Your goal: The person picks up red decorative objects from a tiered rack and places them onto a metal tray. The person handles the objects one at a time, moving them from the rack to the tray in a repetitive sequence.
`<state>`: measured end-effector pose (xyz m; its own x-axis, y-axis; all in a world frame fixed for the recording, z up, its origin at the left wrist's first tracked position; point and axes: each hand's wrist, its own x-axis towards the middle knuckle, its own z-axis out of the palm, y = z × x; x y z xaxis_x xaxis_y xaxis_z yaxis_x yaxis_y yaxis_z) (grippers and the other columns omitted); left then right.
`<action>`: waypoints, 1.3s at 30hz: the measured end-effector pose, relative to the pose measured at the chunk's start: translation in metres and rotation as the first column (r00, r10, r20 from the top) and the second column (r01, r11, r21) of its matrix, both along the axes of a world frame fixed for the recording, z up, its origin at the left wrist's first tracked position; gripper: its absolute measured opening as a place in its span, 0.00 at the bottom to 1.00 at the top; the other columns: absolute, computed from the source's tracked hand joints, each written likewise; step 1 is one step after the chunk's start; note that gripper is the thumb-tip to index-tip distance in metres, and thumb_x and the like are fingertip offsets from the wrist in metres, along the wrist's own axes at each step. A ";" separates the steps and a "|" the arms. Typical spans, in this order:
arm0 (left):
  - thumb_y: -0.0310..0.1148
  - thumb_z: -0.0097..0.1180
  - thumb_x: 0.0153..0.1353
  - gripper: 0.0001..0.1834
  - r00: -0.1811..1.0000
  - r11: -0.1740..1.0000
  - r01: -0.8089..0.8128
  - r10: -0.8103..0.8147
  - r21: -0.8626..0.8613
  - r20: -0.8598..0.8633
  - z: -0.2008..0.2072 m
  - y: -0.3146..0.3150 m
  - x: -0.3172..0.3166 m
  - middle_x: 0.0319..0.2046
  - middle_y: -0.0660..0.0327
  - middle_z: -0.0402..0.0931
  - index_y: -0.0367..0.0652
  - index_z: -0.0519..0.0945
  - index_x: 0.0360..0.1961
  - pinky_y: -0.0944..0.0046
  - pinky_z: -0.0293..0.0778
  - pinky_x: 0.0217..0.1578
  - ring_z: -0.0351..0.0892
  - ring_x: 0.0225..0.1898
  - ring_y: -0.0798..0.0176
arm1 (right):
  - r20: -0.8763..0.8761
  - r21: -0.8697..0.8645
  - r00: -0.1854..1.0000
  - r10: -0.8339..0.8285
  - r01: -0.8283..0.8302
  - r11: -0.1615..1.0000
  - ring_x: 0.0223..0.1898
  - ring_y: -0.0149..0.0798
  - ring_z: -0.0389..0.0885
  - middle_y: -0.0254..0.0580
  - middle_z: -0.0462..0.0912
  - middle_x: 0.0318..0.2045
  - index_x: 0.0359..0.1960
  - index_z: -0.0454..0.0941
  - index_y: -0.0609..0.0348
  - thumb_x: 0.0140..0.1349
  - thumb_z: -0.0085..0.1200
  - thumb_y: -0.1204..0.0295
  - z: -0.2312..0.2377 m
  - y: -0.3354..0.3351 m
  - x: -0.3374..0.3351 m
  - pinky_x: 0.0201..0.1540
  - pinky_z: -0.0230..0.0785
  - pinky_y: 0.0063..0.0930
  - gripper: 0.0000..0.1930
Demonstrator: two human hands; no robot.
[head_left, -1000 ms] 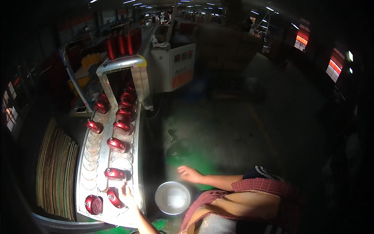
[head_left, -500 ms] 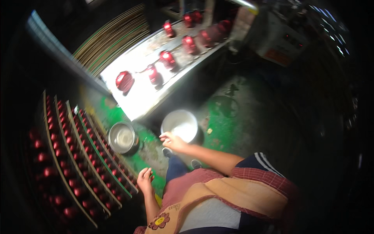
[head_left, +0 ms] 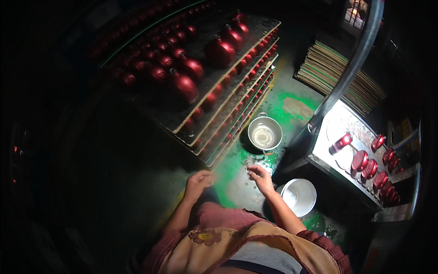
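Observation:
My left hand (head_left: 198, 185) hangs in front of my body, slightly blurred, its fingers loosely bent with nothing seen in them. To its right my right hand (head_left: 261, 179) is held out, thumb and fingers apart and holding nothing. Beyond the right hand a metal pot (head_left: 265, 133) with handles and pale contents stands on the floor. Beside my right forearm is a larger whitish bucket (head_left: 299, 197). Shiny red ball-shaped ornaments (head_left: 185, 86) stand on the top board (head_left: 175, 119) of a stacked rack ahead and to the left; neither hand touches them.
More red ornaments (head_left: 360, 160) sit on a brightly lit worktable (head_left: 329, 132) at the right. A thick grey hose (head_left: 360, 57) rises above its corner. Behind lies a pile of thin boards (head_left: 340, 75). The green-stained floor (head_left: 228, 182) shows between rack and table.
My view has swung left, so the rack now stands ahead and the lit table at the right. My right hand has come away from over the bucket; both hands remain without a held thing.

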<state>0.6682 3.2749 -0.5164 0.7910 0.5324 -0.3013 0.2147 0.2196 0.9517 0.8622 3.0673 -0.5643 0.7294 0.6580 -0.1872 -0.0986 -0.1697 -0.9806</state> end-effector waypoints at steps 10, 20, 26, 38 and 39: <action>0.30 0.58 0.62 0.16 0.891 0.584 -0.420 0.119 0.695 0.438 0.175 0.350 0.077 0.58 0.61 0.73 0.50 0.80 0.53 0.61 0.71 0.56 0.72 0.57 0.61 | 0.916 0.056 0.400 0.010 -0.154 0.986 0.60 0.48 0.70 0.46 0.69 0.58 0.59 0.74 0.47 0.53 0.64 0.75 0.241 0.332 0.048 0.59 0.69 0.41 0.29; 0.41 0.70 0.49 0.29 0.945 0.168 -0.243 0.262 0.955 0.194 0.184 0.416 0.164 0.66 0.49 0.58 0.63 0.77 0.55 0.44 0.63 0.61 0.60 0.64 0.40 | 0.908 -0.173 0.380 0.177 -0.045 0.984 0.63 0.61 0.64 0.58 0.60 0.65 0.64 0.69 0.26 0.51 0.66 0.72 0.238 0.402 0.056 0.60 0.67 0.49 0.37; 0.34 0.64 0.53 0.29 0.929 0.509 -0.271 0.361 0.817 0.083 0.185 0.390 0.124 0.71 0.45 0.48 0.64 0.73 0.58 0.49 0.65 0.63 0.55 0.70 0.40 | 0.853 0.003 0.505 0.129 -0.252 0.968 0.62 0.61 0.66 0.59 0.61 0.64 0.63 0.71 0.29 0.55 0.65 0.69 0.225 0.367 0.080 0.62 0.65 0.45 0.32; 0.36 0.59 0.51 0.37 0.838 0.766 -0.482 0.261 0.425 0.479 0.182 0.265 0.097 0.66 0.50 0.60 0.44 0.66 0.66 0.45 0.61 0.65 0.60 0.66 0.45 | -0.188 0.581 0.801 -0.568 0.557 0.593 0.63 0.38 0.68 0.43 0.69 0.63 0.68 0.60 0.59 0.64 0.56 0.66 0.162 0.071 0.108 0.65 0.61 0.34 0.32; 0.37 0.55 0.52 0.40 0.839 0.877 -0.363 0.162 0.313 0.519 0.181 0.242 0.108 0.69 0.48 0.55 0.45 0.61 0.69 0.41 0.58 0.66 0.57 0.69 0.42 | -0.242 0.631 0.768 -0.593 0.589 0.505 0.63 0.38 0.67 0.43 0.69 0.63 0.68 0.60 0.59 0.64 0.55 0.65 0.152 0.044 0.111 0.66 0.60 0.35 0.32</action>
<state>0.7765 3.5167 -0.3353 0.5925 0.7315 0.3376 -0.2845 -0.2021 0.9372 0.9734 3.1109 -0.4125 0.9947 0.0173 0.1009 0.0715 0.5882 -0.8056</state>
